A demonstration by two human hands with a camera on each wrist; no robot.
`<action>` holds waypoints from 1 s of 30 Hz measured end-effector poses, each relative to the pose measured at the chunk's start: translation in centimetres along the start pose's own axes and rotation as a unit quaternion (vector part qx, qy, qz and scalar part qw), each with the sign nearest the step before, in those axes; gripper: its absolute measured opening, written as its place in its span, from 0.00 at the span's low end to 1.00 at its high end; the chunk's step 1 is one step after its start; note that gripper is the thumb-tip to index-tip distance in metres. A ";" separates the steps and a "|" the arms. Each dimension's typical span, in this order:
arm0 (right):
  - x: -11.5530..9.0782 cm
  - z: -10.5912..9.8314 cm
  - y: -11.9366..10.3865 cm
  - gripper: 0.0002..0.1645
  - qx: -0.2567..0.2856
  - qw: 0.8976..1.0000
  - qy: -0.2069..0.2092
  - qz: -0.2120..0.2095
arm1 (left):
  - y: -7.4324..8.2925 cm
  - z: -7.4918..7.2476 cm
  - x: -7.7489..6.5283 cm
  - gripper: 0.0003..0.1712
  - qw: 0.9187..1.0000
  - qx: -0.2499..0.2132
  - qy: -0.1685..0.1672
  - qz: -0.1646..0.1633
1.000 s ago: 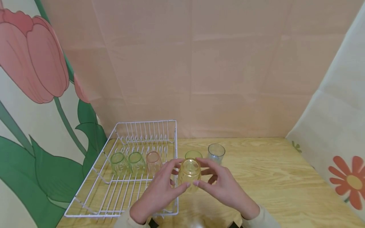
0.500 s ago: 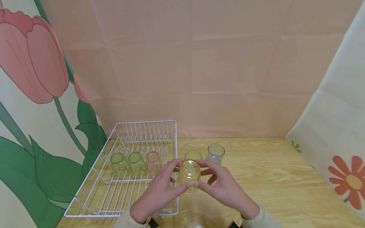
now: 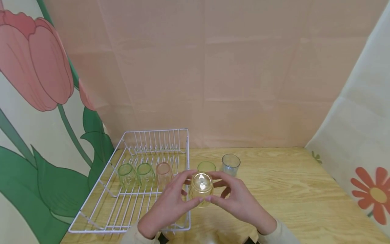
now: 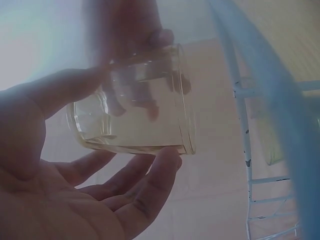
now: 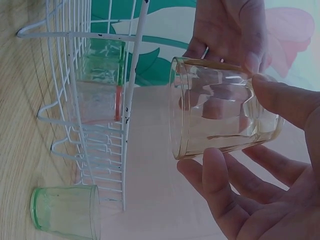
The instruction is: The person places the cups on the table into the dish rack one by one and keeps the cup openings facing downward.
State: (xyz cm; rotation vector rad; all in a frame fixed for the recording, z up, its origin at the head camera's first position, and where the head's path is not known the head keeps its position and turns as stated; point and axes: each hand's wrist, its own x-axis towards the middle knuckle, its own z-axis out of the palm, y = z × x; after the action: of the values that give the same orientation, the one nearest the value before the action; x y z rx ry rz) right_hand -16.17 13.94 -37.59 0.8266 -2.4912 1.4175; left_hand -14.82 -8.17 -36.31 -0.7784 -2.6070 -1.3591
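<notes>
A clear yellow drinking glass (image 3: 201, 189) is held between both hands above the table, its base up and its rim down. The left hand (image 3: 170, 196) grips it from the left, thumb on the near side and fingers around the far side. From the right, the right hand (image 3: 236, 195) holds it the same way, and the thumbs nearly meet in front. In the right wrist view the rim of the yellow glass (image 5: 220, 110) shows whole, clear of the fingers. Just behind, a yellow-green glass (image 3: 207, 166) stands upright, partly hidden by the held one.
A white wire dish rack (image 3: 122, 211) stands left, its right side close to the left hand. Two green glasses (image 3: 127, 176) and a pink glass (image 3: 164, 174) stand upside down in it. A grey-blue glass (image 3: 231, 164) is behind the right hand on the wooden table (image 3: 289, 189).
The yellow glass has tipped slightly, its base coming a little lower and toward me with a brighter reflection. Both hands stay almost in place; the other glasses and the rack are unmoved.
</notes>
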 end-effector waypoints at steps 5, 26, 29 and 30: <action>-0.1 0.0 -0.1 0.33 -0.001 1.000 0.002 -0.001 | 0.1 -0.1 0.1 0.38 1.000 0.000 0.000 0.003; -0.2 0.1 -0.1 0.32 -0.002 1.000 -0.014 -0.022 | 0.4 -0.6 -0.1 0.37 1.000 0.008 0.000 -0.001; -0.2 0.1 -0.1 0.33 0.004 0.999 -0.021 -0.025 | 0.3 -0.6 -0.2 0.37 1.000 0.005 -0.001 -0.006; -0.2 0.2 -0.1 0.33 0.006 0.999 -0.023 -0.026 | 0.3 -0.6 -0.2 0.37 1.000 0.004 -0.001 -0.007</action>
State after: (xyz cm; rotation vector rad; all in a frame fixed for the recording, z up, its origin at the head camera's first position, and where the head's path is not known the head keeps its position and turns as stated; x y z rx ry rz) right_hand -15.93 13.85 -37.66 0.9300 -2.4764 1.4135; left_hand -14.56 -8.58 -35.77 -0.7623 -2.6220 -1.3505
